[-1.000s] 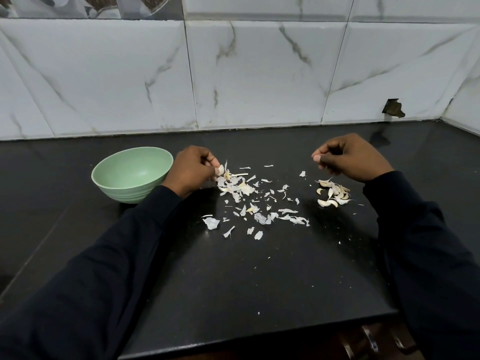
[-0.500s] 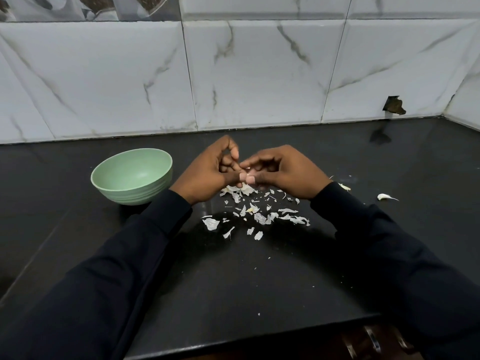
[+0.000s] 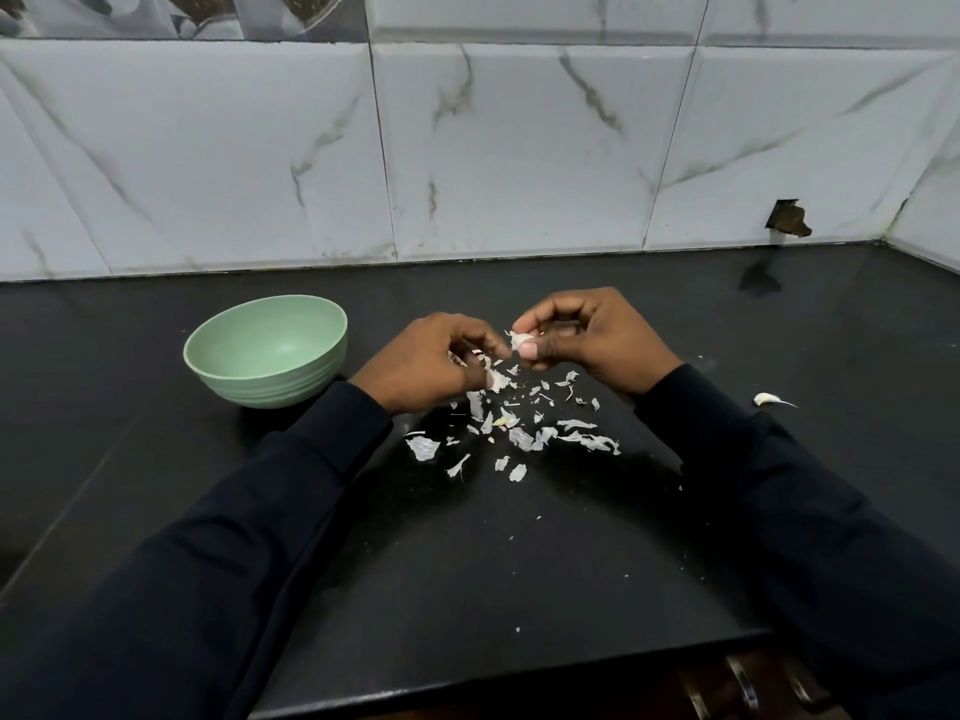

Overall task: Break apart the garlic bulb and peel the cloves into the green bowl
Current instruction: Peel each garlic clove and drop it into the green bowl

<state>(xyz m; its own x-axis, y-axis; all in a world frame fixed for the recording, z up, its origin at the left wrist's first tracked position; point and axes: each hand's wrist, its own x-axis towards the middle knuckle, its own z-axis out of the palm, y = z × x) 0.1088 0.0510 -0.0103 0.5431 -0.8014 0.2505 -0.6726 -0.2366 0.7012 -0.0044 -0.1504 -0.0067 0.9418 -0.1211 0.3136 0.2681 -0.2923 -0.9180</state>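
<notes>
Black counter [image 3: 467, 589]: glossy stone; its front edge is nearest to me, with metal drawer handles [image 3: 743, 688] just below it.
Sleeves: the dark left sleeve [image 3: 208, 563] and right sleeve [image 3: 779, 511] reach in from both lower corners.
Peel scraps [image 3: 519, 433]: papery white bits are scattered on the counter, under and in front of the hands.
Left hand [image 3: 431, 363]: raised over the scraps, fingers curled, tips right by the clove. I cannot tell whether they pinch anything.
Right hand [image 3: 597, 337]: thumb and forefinger pinch a garlic clove [image 3: 521, 339] with loose skin on it, held above the counter.
Loose clove [image 3: 768, 399]: lies alone on the counter beyond my right sleeve, well apart from the scraps.
Green bowl [image 3: 270, 387]: upright on the counter, just beside my left wrist, on its left.
Wall [image 3: 519, 148]: white marble-look tiles stand behind everything, with a broken hole [image 3: 787, 220] low on the right.
</notes>
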